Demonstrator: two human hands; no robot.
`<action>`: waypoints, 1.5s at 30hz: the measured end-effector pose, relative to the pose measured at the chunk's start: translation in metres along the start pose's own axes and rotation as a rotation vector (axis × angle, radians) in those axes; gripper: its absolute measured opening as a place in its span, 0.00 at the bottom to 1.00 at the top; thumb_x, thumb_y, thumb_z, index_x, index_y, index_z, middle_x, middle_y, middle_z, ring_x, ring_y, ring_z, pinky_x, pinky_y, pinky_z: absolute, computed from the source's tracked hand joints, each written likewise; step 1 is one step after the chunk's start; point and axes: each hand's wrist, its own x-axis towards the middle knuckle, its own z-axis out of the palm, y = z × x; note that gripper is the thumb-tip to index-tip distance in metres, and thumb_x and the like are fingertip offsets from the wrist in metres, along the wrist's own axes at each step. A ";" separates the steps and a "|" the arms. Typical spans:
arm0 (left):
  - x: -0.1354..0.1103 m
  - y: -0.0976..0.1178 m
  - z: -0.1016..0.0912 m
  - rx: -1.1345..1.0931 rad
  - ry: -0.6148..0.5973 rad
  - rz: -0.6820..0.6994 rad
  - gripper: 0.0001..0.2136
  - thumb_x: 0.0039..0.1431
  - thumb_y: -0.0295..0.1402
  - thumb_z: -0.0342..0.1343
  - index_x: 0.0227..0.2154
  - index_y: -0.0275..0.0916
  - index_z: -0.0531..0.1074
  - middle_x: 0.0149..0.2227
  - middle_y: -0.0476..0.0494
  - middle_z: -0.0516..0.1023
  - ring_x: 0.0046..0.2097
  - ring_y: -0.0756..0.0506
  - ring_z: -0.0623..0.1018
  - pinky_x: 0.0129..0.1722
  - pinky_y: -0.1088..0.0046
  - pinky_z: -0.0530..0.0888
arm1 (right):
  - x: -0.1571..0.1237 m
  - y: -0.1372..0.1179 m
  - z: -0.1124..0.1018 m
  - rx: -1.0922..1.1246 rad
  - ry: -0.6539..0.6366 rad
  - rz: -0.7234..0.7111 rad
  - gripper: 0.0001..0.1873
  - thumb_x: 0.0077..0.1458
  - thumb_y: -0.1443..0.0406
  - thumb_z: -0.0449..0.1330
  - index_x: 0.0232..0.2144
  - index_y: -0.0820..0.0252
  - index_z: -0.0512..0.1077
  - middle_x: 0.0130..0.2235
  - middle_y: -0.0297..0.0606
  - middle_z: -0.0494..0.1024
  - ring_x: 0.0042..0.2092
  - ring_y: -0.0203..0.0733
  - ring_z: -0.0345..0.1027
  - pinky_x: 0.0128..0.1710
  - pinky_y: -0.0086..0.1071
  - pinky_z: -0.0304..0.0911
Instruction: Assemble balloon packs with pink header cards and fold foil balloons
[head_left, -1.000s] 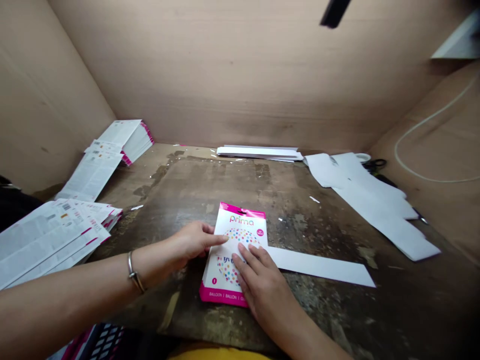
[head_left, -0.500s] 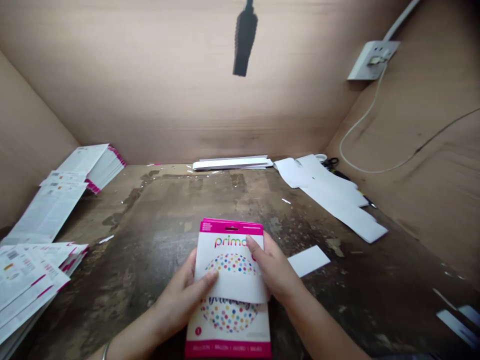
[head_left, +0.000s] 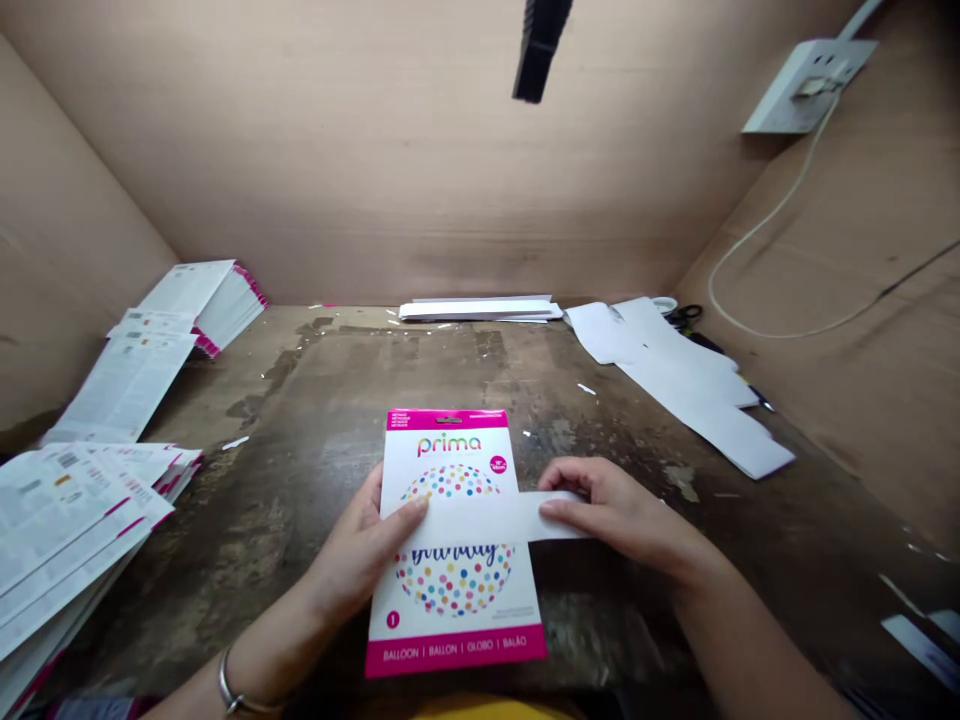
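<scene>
A white and pink "prima" balloon package with coloured dots lies near the front edge of the worn wooden table. A white paper strip crosses its middle. My left hand grips the package's left side, thumb pressing the strip's left end down. My right hand pinches the strip's right end just off the package's right edge, fingers curled around it.
Stacks of printed pink-edged cards lie at the left, and another stack at the back left. White strips rest against the back wall, and loose white sheets lie at the right beside scissors. A socket with a cable hangs on the right wall.
The package has slid toward the front edge and been squared up. My right hand moved from on top of the package to its right side, pulling the strip across.
</scene>
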 end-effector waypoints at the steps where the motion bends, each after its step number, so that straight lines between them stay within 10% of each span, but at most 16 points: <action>1: -0.001 -0.001 0.000 -0.002 0.015 0.008 0.30 0.47 0.33 0.65 0.52 0.41 0.58 0.45 0.33 0.76 0.39 0.35 0.80 0.37 0.58 0.77 | -0.003 0.000 -0.001 -0.118 0.094 -0.019 0.09 0.53 0.63 0.58 0.35 0.62 0.73 0.35 0.39 0.77 0.38 0.47 0.70 0.39 0.39 0.66; 7: 0.001 -0.003 0.005 0.052 0.088 0.139 0.30 0.48 0.34 0.64 0.52 0.41 0.56 0.47 0.34 0.75 0.43 0.35 0.78 0.39 0.58 0.77 | -0.027 -0.049 0.042 -0.565 0.609 -0.389 0.16 0.58 0.69 0.52 0.47 0.68 0.71 0.51 0.51 0.71 0.56 0.52 0.60 0.55 0.49 0.59; 10: 0.001 -0.006 0.013 0.111 0.111 0.252 0.26 0.49 0.35 0.63 0.50 0.39 0.59 0.47 0.36 0.75 0.46 0.37 0.77 0.44 0.60 0.76 | -0.028 -0.072 0.085 -0.597 0.501 -0.553 0.20 0.57 0.71 0.50 0.51 0.74 0.68 0.55 0.55 0.67 0.60 0.53 0.54 0.55 0.46 0.61; 16: -0.006 -0.013 0.020 0.132 0.145 0.319 0.23 0.51 0.35 0.62 0.48 0.42 0.60 0.50 0.41 0.74 0.49 0.38 0.75 0.45 0.62 0.75 | -0.022 -0.054 0.131 -0.560 0.513 -0.385 0.32 0.57 0.66 0.52 0.61 0.76 0.51 0.62 0.62 0.51 0.63 0.62 0.40 0.54 0.57 0.59; 24: -0.007 -0.018 0.015 0.008 0.099 0.214 0.29 0.48 0.35 0.64 0.52 0.44 0.58 0.47 0.39 0.76 0.43 0.37 0.78 0.42 0.58 0.76 | -0.019 -0.048 0.113 0.190 0.536 0.016 0.34 0.58 0.57 0.55 0.62 0.64 0.51 0.62 0.51 0.55 0.62 0.57 0.50 0.58 0.54 0.54; 30: -0.006 -0.012 0.012 -0.052 0.082 0.165 0.34 0.46 0.35 0.66 0.54 0.44 0.55 0.46 0.39 0.76 0.44 0.36 0.78 0.43 0.57 0.76 | -0.008 -0.049 0.082 1.253 0.140 0.163 0.22 0.51 0.59 0.64 0.46 0.65 0.68 0.44 0.50 0.77 0.46 0.55 0.71 0.46 0.50 0.66; 36: -0.007 -0.015 0.015 -0.083 0.061 0.139 0.32 0.47 0.35 0.65 0.53 0.45 0.55 0.47 0.39 0.76 0.45 0.36 0.77 0.44 0.59 0.75 | -0.006 -0.040 0.075 1.425 -0.177 0.209 0.24 0.47 0.63 0.67 0.46 0.66 0.69 0.44 0.51 0.77 0.47 0.53 0.71 0.49 0.49 0.63; 45: 0.000 -0.012 -0.010 -0.175 0.066 0.021 0.26 0.54 0.48 0.56 0.50 0.36 0.62 0.48 0.33 0.75 0.47 0.36 0.76 0.44 0.59 0.74 | 0.001 -0.037 0.072 1.478 0.011 0.276 0.21 0.51 0.63 0.64 0.48 0.61 0.68 0.45 0.49 0.77 0.47 0.55 0.71 0.49 0.53 0.63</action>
